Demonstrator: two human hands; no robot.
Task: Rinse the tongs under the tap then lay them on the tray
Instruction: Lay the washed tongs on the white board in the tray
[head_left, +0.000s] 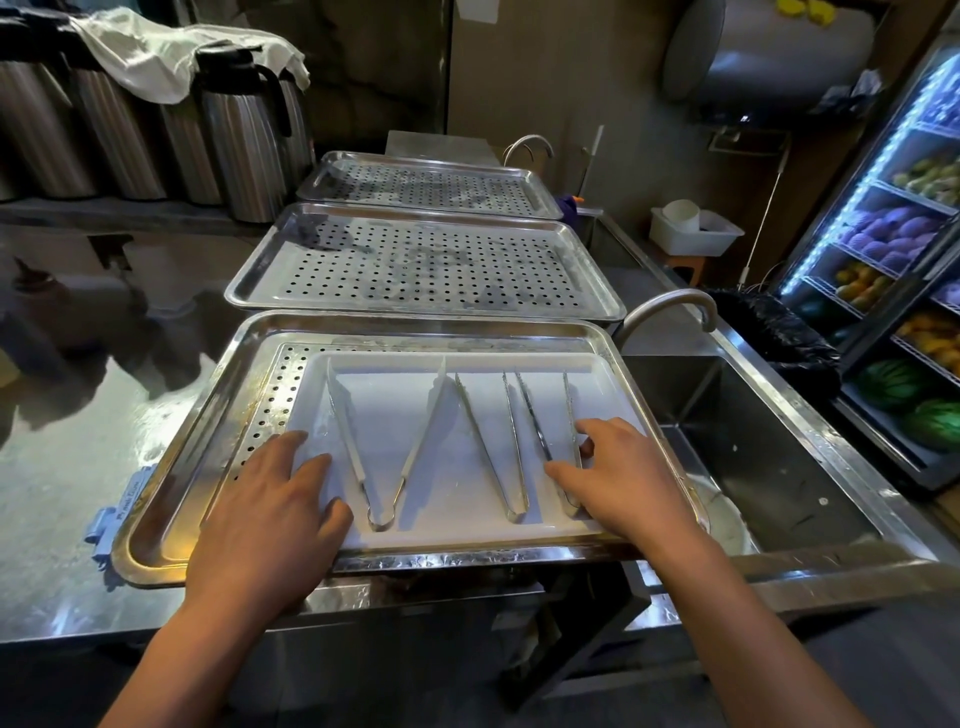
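Observation:
Three steel tongs lie side by side on a white plastic tray (467, 535): wide tongs (387, 441) at left, middle tongs (491, 441), and right tongs (550, 421). The white tray sits inside a perforated steel tray (171, 499) at the counter's front. My left hand (270, 514) rests flat on the white tray's left edge, fingers straight. Fingers spread, my right hand (618, 478) lies over the hinge end of the right tongs and touches them; no curl around them shows. The tap (670, 306) arches over the sink (769, 447) at right; no water runs.
Two more perforated steel trays (426, 260) (431, 182) lie behind. Steel flasks (244, 150) under a cloth stand back left. A second tap (527, 148) is at the rear. A lit fruit fridge (904, 270) and black bin bag (779, 332) are on the right.

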